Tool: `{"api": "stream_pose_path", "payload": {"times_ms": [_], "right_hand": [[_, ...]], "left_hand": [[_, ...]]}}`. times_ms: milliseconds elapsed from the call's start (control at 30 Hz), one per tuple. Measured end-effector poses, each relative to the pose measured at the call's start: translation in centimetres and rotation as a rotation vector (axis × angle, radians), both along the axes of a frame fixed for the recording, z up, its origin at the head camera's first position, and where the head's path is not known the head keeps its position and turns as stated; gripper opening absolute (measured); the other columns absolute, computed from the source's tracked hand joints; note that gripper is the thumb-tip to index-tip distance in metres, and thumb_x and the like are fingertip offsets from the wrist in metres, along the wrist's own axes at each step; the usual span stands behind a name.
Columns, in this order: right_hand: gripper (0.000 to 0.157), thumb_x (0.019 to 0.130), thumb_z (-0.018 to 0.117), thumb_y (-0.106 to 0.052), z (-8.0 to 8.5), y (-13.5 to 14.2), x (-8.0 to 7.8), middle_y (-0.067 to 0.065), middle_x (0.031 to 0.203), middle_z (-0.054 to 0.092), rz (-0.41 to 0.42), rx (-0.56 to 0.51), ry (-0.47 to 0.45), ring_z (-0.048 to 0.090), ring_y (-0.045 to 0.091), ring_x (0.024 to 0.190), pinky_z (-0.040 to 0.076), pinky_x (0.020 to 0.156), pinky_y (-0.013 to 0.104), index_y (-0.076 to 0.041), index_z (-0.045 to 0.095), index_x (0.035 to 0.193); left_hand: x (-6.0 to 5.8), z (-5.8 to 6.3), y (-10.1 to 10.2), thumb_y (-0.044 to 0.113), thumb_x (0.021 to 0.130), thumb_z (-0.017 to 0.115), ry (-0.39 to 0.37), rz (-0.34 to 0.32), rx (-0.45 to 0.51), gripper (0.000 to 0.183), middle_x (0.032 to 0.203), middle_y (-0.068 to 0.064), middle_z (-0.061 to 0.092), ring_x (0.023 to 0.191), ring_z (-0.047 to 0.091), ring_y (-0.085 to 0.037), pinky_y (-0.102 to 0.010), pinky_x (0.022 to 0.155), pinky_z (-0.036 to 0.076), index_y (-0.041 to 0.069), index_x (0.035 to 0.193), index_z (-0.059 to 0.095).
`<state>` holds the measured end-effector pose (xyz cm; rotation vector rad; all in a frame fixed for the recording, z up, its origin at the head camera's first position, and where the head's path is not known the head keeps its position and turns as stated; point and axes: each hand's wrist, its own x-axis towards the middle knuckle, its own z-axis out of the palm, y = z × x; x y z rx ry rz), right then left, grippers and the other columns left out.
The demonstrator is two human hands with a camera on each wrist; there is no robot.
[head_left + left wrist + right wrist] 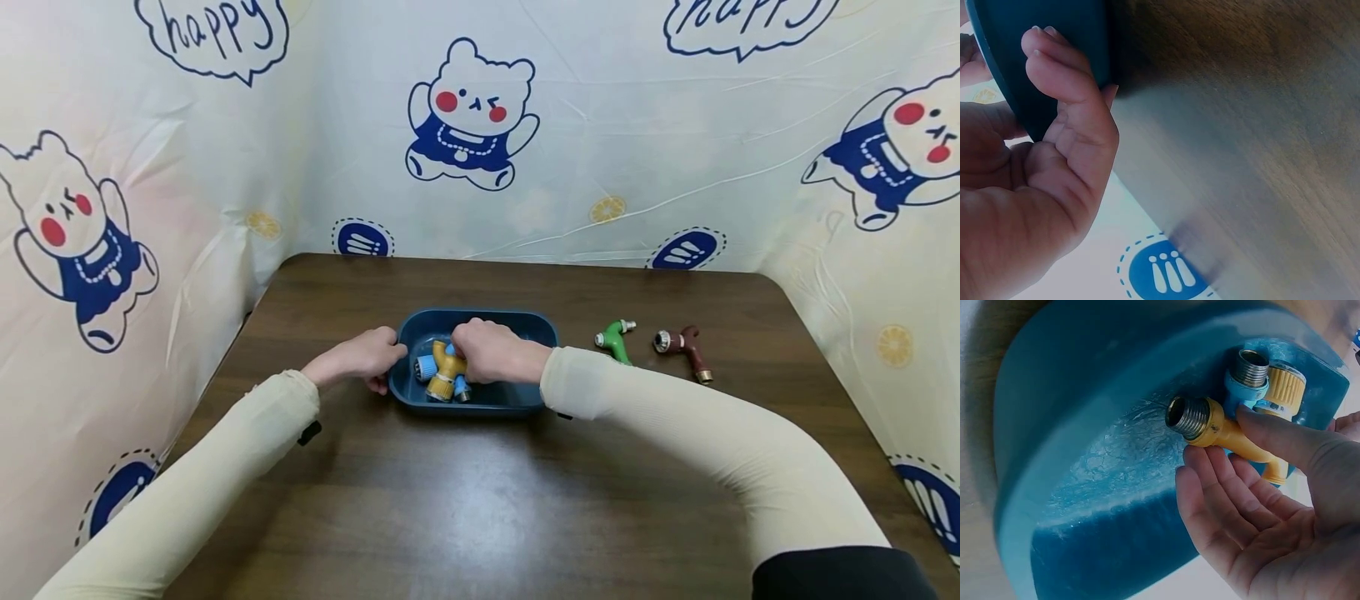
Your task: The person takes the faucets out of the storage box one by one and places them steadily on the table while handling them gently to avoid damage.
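A dark blue plastic basin [495,409] stands on the table. At its left end my left hand [360,357] grips the wall, thumb at the rim and fingers on the outside, as the left wrist view shows. My right hand [491,350] reaches into the basin and holds a yellow plastic tap [1241,441] between thumb and fingers, around the body behind its metal-threaded end. A light blue tap [1242,394], also with a metal thread, lies right beside and partly under the yellow one, partly hidden by it.
To the right of the basin a green tap [615,342] lies on the brown wooden table [480,492], partly behind my right sleeve. Farther right lies a dark red tap [687,345]. A cloth printed with bears [472,117] hangs behind the table and along both sides.
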<state>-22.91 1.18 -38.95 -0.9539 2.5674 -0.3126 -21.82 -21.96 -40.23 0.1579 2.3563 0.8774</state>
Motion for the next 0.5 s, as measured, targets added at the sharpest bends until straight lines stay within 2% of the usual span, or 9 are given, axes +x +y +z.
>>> {"api": "stream_pose_path", "payload": {"times_ms": [300, 500], "right_hand": [[0.015, 0.094, 0.081, -0.012, 0.16, -0.02, 0.13, 0.002, 0.096, 0.068, 0.008, -0.008, 0.019, 0.064, 0.018, 0.078, 0.057, 0.070, 0.023, -0.008, 0.074, 0.107], [0.015, 0.095, 0.080, -0.015, 0.00, 0.12, 0.36, 0.001, 0.095, 0.070, 0.020, -0.007, 0.060, 0.064, 0.017, 0.076, 0.057, 0.068, 0.022, -0.008, 0.075, 0.108]], "left_hand": [[0.12, 0.24, 0.05, 0.012, 0.112, 0.039, -0.001, 0.008, 0.002, 0.025, 0.075, -0.015, 0.062, 0.055, 0.066, -0.017, -0.030, 0.056, 0.061, -0.010, 0.114, 0.052], [0.22, 0.08, 0.09, 0.011, 0.111, 0.038, -0.003, 0.009, 0.004, 0.024, 0.073, -0.015, 0.063, 0.054, 0.066, -0.016, -0.030, 0.056, 0.061, -0.009, 0.109, 0.051]]}}
